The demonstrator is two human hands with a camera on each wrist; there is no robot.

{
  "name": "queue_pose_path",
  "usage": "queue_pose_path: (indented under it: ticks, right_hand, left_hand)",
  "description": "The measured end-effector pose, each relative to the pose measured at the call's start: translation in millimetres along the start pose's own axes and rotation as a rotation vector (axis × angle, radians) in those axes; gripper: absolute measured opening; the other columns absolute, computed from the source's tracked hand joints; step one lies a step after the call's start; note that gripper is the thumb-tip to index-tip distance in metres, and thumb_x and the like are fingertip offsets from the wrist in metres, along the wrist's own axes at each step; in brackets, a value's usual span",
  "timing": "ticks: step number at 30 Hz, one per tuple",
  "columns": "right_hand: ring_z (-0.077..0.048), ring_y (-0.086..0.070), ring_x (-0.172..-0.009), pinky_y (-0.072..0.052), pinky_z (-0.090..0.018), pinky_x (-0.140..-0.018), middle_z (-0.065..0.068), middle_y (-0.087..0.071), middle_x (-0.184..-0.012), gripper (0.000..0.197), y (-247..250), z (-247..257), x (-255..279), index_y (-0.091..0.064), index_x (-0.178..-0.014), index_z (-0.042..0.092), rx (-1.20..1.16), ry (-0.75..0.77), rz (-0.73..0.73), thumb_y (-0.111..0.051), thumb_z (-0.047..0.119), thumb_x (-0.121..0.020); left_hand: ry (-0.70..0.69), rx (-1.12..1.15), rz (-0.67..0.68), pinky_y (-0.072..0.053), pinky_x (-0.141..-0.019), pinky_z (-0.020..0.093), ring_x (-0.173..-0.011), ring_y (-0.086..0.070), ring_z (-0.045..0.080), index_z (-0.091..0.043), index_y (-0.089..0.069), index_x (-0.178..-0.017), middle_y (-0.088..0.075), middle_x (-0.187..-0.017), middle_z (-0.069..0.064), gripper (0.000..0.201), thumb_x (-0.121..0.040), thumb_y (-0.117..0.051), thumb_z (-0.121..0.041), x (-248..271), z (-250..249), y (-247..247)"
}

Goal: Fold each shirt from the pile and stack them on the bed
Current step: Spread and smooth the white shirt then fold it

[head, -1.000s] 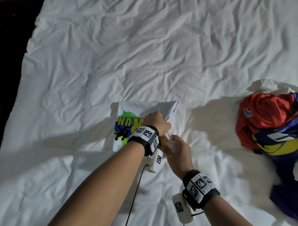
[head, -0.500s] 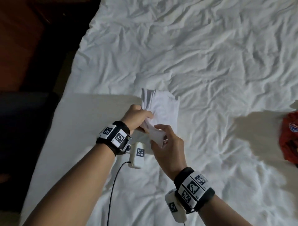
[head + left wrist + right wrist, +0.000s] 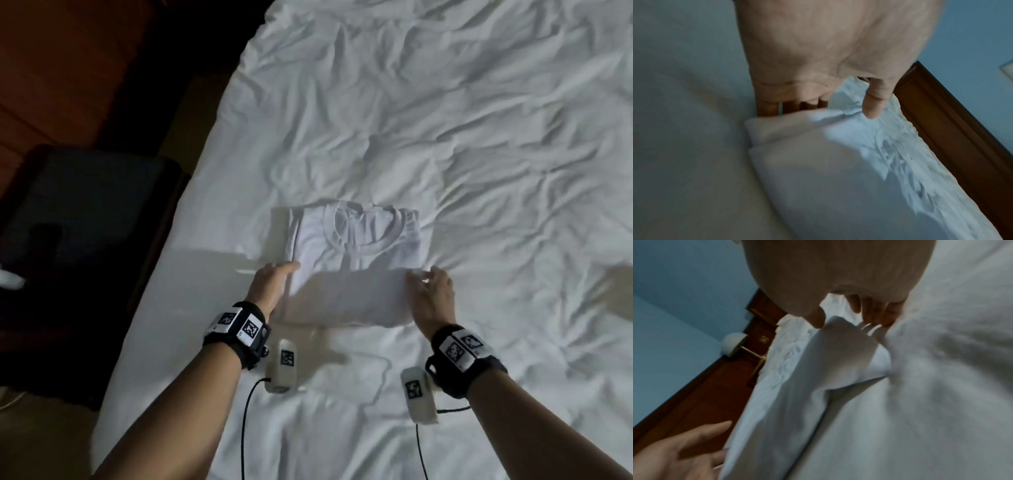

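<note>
Shirt now flat between left hand, right hand

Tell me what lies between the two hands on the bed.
The folded white shirt spans the gap between the left hand and the right hand, collar facing away, seen in the head view.

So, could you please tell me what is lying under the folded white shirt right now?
The folded white shirt lies flat on the white bedsheet; only sheet shows around its edges. Anything directly beneath it is covered.
</note>
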State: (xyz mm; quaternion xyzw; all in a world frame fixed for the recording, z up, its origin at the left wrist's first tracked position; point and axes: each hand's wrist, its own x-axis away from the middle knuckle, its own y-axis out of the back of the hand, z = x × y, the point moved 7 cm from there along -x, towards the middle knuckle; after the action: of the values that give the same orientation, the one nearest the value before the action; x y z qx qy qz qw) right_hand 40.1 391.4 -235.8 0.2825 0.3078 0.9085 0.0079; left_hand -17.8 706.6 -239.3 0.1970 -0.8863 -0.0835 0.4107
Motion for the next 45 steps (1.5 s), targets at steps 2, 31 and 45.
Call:
queue_pose_path:
  ticks: [2, 31, 45]
  right_hand:
    - [-0.035, -0.054, -0.121, -0.044, -0.045, -0.105, -0.016, -0.057, -0.134, 0.086, -4, -6, -15, -0.051, -0.138, 0.008, -0.019, -0.048, 0.049, -0.059, 0.068, -0.077]
    - [-0.022, -0.067, -0.089, -0.047, -0.029, -0.076, 0.000, -0.072, -0.095, 0.021, 50, -27, -45, -0.067, -0.103, 0.016, 0.044, 0.063, 0.052, -0.072, 0.033, -0.092]
    - [-0.022, -0.054, -0.081, -0.036, -0.028, -0.074, -0.001, -0.055, -0.089, 0.023, 38, 3, -75, -0.066, -0.088, 0.023, 0.348, 0.319, 0.094, -0.067, 0.046, -0.092]
  left_hand:
    - [-0.025, -0.061, -0.042, -0.044, -0.078, 0.032, -0.101, -0.065, 0.026, -0.008, -0.066, -0.113, -0.070, -0.110, 0.007, 0.060, -0.077, -0.075, -0.056, -1, 5, -8]
    - [-0.330, -0.613, -0.206, -0.051, -0.082, 0.043, -0.097, -0.061, 0.038, -0.017, -0.063, -0.093, -0.064, -0.105, 0.014, 0.017, -0.093, -0.061, -0.034, -4, -12, -56]
    - [-0.305, -0.479, -0.210, -0.036, -0.070, 0.033, -0.085, -0.058, 0.035, -0.020, -0.047, -0.072, -0.061, -0.085, 0.012, 0.035, -0.101, -0.059, -0.037, -16, -4, -43]
